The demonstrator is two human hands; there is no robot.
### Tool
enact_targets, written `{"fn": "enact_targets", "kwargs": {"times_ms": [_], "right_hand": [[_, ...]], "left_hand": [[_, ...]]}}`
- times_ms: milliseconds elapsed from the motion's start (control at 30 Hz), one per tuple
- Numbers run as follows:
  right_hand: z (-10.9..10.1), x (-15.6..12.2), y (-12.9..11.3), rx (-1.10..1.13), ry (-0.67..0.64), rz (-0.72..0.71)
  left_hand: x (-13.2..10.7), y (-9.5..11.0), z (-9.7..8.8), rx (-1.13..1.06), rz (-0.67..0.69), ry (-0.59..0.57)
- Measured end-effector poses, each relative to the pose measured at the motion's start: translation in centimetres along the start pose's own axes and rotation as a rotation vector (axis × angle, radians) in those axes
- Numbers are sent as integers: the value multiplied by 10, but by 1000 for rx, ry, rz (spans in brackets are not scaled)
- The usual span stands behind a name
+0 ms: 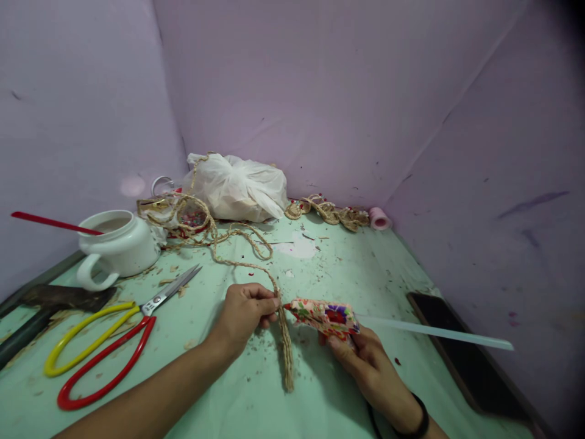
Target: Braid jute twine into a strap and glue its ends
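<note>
Between thumb and fingers, my left hand (249, 314) pinches the upper end of a folded bundle of braided straw cord (286, 353). The strands of the bundle lie side by side and hang toward me. From its top a single length of the cord runs back to a loose coil. My right hand (365, 360) is wrapped round the handle of a glue gun (325, 316) covered in flowered material. Its red nozzle points left, at or very close to the cord beside my left fingertips. A long translucent glue stick (439, 331) sticks out of the gun's rear.
Scissors (155, 302) with yellow and red handles lie left, near a hammer (64, 297) and a white mug (123, 244) holding a red stick. Behind are a white plastic bag (240, 186), braided pieces (329, 212) and a pink spool (380, 219). A phone (461, 353) lies right.
</note>
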State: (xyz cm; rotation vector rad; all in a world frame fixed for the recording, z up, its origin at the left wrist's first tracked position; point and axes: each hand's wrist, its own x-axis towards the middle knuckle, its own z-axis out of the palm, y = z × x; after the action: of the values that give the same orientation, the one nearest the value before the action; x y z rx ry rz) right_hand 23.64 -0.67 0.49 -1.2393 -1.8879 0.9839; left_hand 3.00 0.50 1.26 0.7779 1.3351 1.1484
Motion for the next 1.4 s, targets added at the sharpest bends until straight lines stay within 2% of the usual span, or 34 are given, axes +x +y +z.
{"fn": "enact_targets", "kwargs": {"times_ms": [400, 633, 1400], "right_hand": [[-1, -1, 3, -59, -20, 12], [-1, -1, 3, -14, -67, 23], [-4, 0, 0, 2, -158, -11]], "left_hand": [[0, 8, 0, -28, 8, 38], [1, 12, -1, -38, 22, 70], [10, 8, -8, -58, 73, 111]]}}
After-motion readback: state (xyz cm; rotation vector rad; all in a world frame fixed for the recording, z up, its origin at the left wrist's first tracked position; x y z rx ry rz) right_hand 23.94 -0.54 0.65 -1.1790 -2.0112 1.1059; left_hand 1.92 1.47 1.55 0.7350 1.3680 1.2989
